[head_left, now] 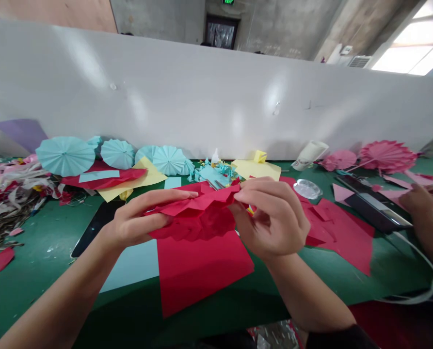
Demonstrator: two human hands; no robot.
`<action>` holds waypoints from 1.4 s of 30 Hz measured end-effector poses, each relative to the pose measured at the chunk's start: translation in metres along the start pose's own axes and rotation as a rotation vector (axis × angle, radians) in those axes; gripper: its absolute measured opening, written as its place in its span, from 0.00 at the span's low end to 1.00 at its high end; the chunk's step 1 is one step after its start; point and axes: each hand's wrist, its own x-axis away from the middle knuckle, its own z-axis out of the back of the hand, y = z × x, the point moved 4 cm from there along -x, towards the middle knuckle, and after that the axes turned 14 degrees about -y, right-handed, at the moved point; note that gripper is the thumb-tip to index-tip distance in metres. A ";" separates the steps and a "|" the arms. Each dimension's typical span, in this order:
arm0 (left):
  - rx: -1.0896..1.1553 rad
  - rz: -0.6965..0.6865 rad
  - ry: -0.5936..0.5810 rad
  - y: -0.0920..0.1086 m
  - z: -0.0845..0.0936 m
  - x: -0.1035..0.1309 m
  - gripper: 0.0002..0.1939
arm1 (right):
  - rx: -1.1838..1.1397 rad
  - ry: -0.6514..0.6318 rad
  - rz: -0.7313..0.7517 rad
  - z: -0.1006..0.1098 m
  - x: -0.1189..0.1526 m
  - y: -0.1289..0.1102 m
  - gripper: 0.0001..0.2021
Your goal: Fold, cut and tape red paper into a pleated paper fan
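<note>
A folded red paper piece (201, 220) with pleated, zigzag edges is held up above the table between both hands. My left hand (143, 218) grips its left end, fingers on top and below. At its right end my right hand (274, 213) pinches the upper corner between thumb and fingers. Underneath lie a flat red sheet (205, 276) and, to its left, a light blue sheet (134, 266). The palm side of my left hand is hidden.
Blue pleated paper fans (65, 156) line the white partition (201, 106). A phone (98, 228) lies left, beside paper scraps (5, 203). Red paper (342, 232), a clear round lid (308, 189) and a black device (374, 206) are on the right, near another person's hand (423, 203).
</note>
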 end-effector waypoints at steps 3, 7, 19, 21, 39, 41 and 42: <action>-0.043 -0.194 -0.037 0.004 -0.003 -0.004 0.24 | 0.032 -0.022 -0.063 -0.001 0.000 0.003 0.07; -0.005 -0.197 -0.041 -0.002 -0.005 -0.006 0.18 | 0.052 -0.038 -0.106 -0.002 0.001 0.005 0.07; -0.002 -0.207 -0.069 -0.006 -0.007 -0.005 0.22 | -0.032 -0.056 -0.178 -0.007 0.000 0.012 0.09; -0.005 -0.201 -0.068 -0.007 -0.008 -0.004 0.23 | -0.046 -0.067 -0.206 -0.008 0.002 0.012 0.10; -0.050 -0.156 -0.031 -0.011 -0.010 -0.002 0.26 | -0.002 -0.112 -0.267 -0.009 0.003 0.013 0.08; -0.059 -0.118 -0.029 -0.013 -0.011 0.000 0.26 | 0.000 -0.131 -0.288 -0.010 0.004 0.014 0.08; -0.061 -0.096 -0.031 -0.014 -0.012 0.001 0.26 | 0.003 -0.142 -0.299 -0.010 0.004 0.014 0.07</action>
